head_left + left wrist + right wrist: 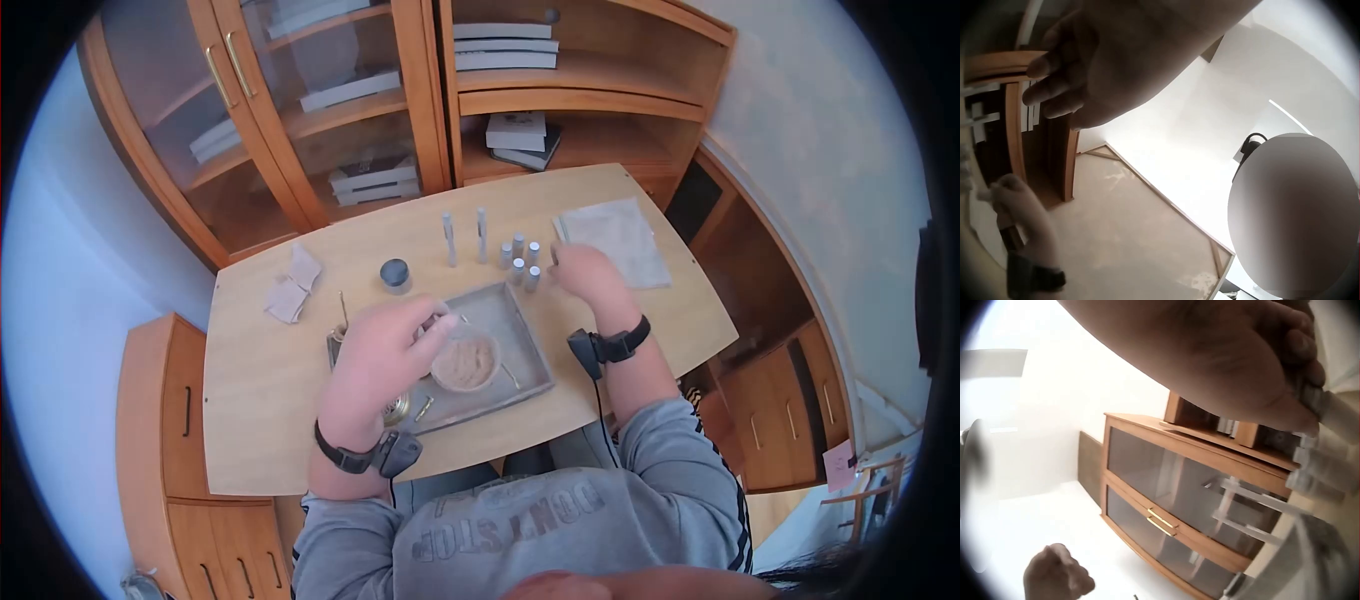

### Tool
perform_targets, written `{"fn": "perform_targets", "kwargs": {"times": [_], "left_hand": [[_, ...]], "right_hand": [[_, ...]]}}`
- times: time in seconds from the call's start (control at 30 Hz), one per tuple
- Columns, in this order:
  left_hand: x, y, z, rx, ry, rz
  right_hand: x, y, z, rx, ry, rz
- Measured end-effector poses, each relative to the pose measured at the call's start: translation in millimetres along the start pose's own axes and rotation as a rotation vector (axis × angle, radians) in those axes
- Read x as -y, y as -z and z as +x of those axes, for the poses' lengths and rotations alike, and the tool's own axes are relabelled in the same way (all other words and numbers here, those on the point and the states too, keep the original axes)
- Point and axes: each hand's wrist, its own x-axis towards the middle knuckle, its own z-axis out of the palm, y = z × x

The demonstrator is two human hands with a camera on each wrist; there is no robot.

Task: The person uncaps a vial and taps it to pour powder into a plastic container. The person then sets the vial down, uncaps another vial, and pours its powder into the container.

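While the person sits at the near edge of the wooden desk (260, 400), the left hand (385, 355) rests over the left part of a grey tray (525, 345) that lies just in front of them. Its fingers curl toward the rim of a clear bowl (466, 362) of pale brown powder standing in the tray; they seem to touch or pinch the rim, though the head view does not show the grip plainly (the left wrist view shows only loosely bent fingers against the cupboard). A small round metal lid (396, 408) lies near the hand's heel, at the tray's near left corner.

Farther off and to the right, the right hand (588, 275) reaches to a cluster of small capped vials (519, 262) standing just beyond the tray's far edge. In the right wrist view its fingers (1300, 347) are curled around one vial (1329, 406), pinching it near the top. Two taller tubes (465, 238) stand upright left of the cluster, and a dark round jar (395, 273) sits farther left. A grey cloth (620, 240) lies flat beyond the right hand. Folded paper pieces (292, 285) lie at the far left of the desk. Behind everything stands a wooden cupboard (430, 110) with glass doors and stacked books.
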Motion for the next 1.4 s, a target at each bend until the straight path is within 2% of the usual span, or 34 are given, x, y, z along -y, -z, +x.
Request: {"fn": "perform_targets", "kwargs": {"times": [0.13,0.2,0.27,0.33,0.4,0.5,0.53,0.6,0.7,0.83,0.93,1.0,1.03,1.1,1.13,1.2,1.33,1.4], "left_hand": [[11,-16,5,-0.027,0.082,-0.006],[16,-23,9,-0.096,-0.056,0.011],[14,-30,8,-0.129,-0.111,-0.005],[11,-35,6,-0.159,-0.165,-0.015],[7,-35,5,-0.112,-0.275,0.066],[5,-38,4,-0.163,-0.279,0.161],[4,-40,5,-0.165,-0.276,0.163],[4,-42,6,-0.154,-0.103,0.095],[2,-42,6,-0.19,-0.1,0.111],[5,-47,8,-0.215,-0.124,0.092],[6,-46,11,-0.154,-0.072,0.049],[12,-42,12,-0.008,0.005,-0.209],[14,-40,12,-0.006,0.006,-0.208],[20,-39,11,0.083,0.023,-0.496],[22,-39,9,0.085,0.025,-0.495],[25,-39,7,0.061,-0.004,-0.494],[17,-35,10,0.073,0.005,-0.46],[21,-40,11,0.043,-0.021,-0.476]], "right_hand": [[52,73,-24,-0.093,0.049,0.127],[74,101,-40,-0.099,0.192,0.493],[91,115,-60,-0.076,0.268,0.562],[103,112,-74,-0.05,0.346,0.636],[111,105,-82,-0.1,0.443,0.675],[115,94,-78,-0.014,0.482,0.76],[117,91,-76,-0.012,0.485,0.76],[121,85,-73,-0.012,0.472,0.837],[127,87,-75,-0.075,0.431,0.742],[127,80,-68,-0.071,0.442,0.711],[124,78,-68,-0.093,0.501,0.734],[123,83,-70,-0.048,0.501,0.709],[122,83,-70,-0.047,0.5,0.711],[118,83,-70,-0.015,0.633,0.801],[116,83,-69,-0.014,0.632,0.803],[112,83,-68,-0.128,0.842,0.775],[110,98,-78,-0.093,0.732,0.765],[108,102,-76,0.015,0.515,0.791]]}}
